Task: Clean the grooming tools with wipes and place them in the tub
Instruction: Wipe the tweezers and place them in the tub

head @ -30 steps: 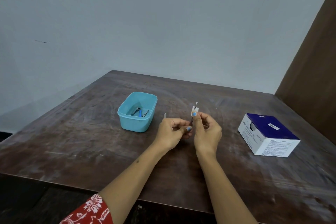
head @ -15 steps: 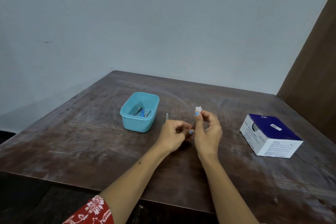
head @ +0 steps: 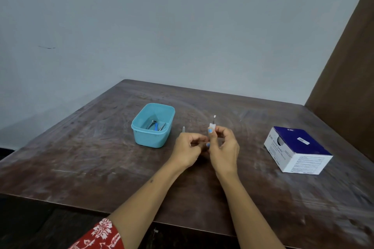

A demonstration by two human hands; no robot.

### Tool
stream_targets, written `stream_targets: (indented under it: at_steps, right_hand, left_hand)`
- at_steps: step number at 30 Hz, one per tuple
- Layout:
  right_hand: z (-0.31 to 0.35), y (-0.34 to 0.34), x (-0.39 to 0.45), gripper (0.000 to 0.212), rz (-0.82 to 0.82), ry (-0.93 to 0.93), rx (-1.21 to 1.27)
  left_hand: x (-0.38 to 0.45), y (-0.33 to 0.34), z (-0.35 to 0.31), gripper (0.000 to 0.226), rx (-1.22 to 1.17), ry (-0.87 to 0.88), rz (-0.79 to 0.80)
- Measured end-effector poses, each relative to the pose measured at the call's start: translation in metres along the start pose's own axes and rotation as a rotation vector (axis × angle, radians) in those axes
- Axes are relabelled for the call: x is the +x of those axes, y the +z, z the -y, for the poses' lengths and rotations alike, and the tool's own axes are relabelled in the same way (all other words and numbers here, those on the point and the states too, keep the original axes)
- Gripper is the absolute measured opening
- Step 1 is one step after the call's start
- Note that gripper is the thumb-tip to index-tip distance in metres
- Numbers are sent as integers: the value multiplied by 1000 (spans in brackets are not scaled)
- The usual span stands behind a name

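Head view, my right hand (head: 223, 147) pinching a small white wipe (head: 212, 127) around a thin tool (head: 214, 119), left hand (head: 189, 150) curled on its lower end, both above the worktop (head: 81, 159), blue tub (head: 153, 125) left holding tools, box (head: 297, 149) right.

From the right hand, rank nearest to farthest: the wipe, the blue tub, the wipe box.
1. wipe, pinched in the right hand itself.
2. wipe box, out to its right.
3. blue tub, left, beyond the left hand; close call with the box.
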State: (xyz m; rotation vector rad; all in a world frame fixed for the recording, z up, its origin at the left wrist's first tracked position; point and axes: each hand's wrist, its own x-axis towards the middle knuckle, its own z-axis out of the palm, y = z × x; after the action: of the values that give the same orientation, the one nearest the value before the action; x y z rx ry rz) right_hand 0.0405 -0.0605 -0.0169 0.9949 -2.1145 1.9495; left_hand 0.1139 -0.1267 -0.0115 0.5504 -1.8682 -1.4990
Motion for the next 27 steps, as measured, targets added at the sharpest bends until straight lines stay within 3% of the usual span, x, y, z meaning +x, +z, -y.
stream_targets:
  at_steps: [3, 7, 9, 14, 20, 27]
  right_hand:
    - [2, -2, -1, 10, 23, -17, -33]
    - [6, -6, 0, 4, -2, -101, -166]
    - [7, -7, -1, 10, 45, -141, -253]
    - [8, -6, -4, 11, 113, -265, -394]
    - [7, -3, -5, 11, 172, -257, -565]
    - [12, -3, -6, 8, 52, -379, -610]
  left_hand:
    - [0, -1, -1, 19, 17, 15, -36]
    - [2, -3, -4, 27, 86, 75, -138]
    - [2, -5, -10, 30, 5, 99, -233]
    - [-1, -7, -21, 24, -156, 163, -296]
    - [4, -11, -21, 21, -226, 147, -404]
    - [-1, -10, -21, 19, -125, 181, -371]
